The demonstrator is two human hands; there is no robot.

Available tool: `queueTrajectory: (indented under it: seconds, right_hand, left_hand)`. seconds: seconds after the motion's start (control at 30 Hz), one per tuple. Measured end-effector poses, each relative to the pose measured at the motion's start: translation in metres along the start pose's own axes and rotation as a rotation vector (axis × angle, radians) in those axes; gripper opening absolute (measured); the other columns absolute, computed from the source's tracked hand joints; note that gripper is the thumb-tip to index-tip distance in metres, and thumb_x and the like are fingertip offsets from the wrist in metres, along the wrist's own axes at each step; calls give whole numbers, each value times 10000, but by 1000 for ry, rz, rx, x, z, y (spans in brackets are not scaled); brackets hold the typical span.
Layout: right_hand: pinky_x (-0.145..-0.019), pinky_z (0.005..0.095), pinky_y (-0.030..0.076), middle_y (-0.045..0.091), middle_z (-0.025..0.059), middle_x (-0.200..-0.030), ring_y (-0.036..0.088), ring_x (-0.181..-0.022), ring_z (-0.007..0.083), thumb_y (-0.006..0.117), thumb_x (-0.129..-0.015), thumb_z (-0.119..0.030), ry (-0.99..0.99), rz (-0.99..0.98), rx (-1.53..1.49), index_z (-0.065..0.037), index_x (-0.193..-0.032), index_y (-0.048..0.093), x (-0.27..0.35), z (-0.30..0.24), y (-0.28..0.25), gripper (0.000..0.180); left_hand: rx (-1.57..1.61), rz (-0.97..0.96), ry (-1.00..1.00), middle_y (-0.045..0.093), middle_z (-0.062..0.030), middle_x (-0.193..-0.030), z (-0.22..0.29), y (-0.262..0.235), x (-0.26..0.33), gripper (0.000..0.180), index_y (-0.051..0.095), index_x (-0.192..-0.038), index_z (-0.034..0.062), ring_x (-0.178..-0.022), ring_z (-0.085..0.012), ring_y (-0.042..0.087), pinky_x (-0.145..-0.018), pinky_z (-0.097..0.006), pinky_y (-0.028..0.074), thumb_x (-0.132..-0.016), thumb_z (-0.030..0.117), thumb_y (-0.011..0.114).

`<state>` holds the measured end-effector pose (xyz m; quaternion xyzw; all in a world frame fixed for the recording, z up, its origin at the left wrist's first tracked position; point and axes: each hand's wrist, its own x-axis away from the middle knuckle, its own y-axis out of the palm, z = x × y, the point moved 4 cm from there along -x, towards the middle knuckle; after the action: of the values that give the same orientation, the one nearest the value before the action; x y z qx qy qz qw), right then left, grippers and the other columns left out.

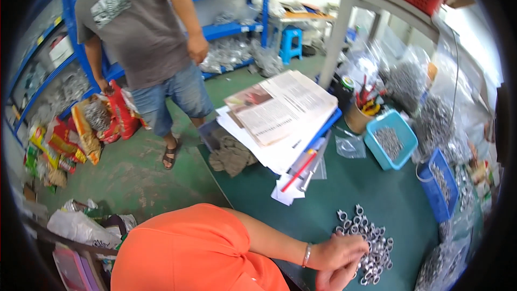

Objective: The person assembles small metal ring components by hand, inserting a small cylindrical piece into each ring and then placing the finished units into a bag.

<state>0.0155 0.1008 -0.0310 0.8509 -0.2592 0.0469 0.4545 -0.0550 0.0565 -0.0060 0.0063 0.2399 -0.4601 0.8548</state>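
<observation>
Beside metal rings (pixel 375 248) on the tabletop (pixel 398 199), our left hand (pixel 336 251) and right hand (pixel 335 279) have half-bent fingers (pixel 357 244); we cannot tell if they grip anything.

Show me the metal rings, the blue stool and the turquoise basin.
Metal rings (pixel 374 247): head view, middle of the pile.
Blue stool (pixel 291 34): head view, its seat.
Turquoise basin (pixel 407 136): head view, right inner wall.

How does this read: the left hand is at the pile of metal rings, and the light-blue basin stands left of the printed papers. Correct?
Not quite: the head view shows the light-blue basin right of the printed papers, not left. The left hand is at the pile of metal rings.
</observation>
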Motion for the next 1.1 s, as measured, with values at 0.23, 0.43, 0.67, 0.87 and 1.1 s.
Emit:
queueTrajectory:
  seconds: [0.23, 0.43, 0.67, 0.87, 1.1]
  right_hand:
    - [-669, 277, 413, 570, 65, -911, 531, -803, 157, 460, -892, -200, 93, 75, -195, -40, -1009, 542, 1, -28, -3, 215]
    - [-411, 225, 309, 454, 22, -680, 404, -554, 105, 405, -890, -144, -80, 284, -164, -29, -824, 505, 53, -82, -25, 166]
    - [-450, 235, 323, 397, 22, -696, 380, -558, 98, 359, -925, -191, -412, -7, -270, -72, -808, 422, 92, -124, -126, 178]
    - [-448, 232, 289, 392, 36, -743, 355, -583, 110, 394, -935, -214, -562, -2, -505, -64, -836, 423, 145, -113, -168, 182]
    - [-942, 443, 427, 483, 262, -1183, 482, -1112, 352, 430, -901, -235, -743, 204, -753, 96, -1194, 418, 191, -81, -220, 443]
  left_hand:
    - [-321, 137, 538, 461, -135, -1100, 39, 3, -2, 309, 497, -1091, 48, -1113, -320, 428, -1001, -466, 267, -811, 168, 551]
    - [-720, 206, -128, 351, -204, -1308, -27, -41, -7, 507, 355, -1272, 45, -1309, -371, 228, -1056, -496, 184, -884, 338, 498]
    - [-718, 26, -138, 376, -216, -1285, -54, 5, -13, 740, 399, -1281, 133, -1240, -410, 295, -987, -512, 262, -717, 559, 616]
    - [-769, 59, -38, 509, -117, -1029, -47, 17, -39, 450, 617, -881, 147, -1021, -327, 437, -872, -433, 365, -556, 415, 774]
    - [-781, 15, 112, 575, -115, -900, -46, 24, -39, 320, 600, -883, 20, -832, -253, 557, -757, -341, 443, -631, 158, 741]
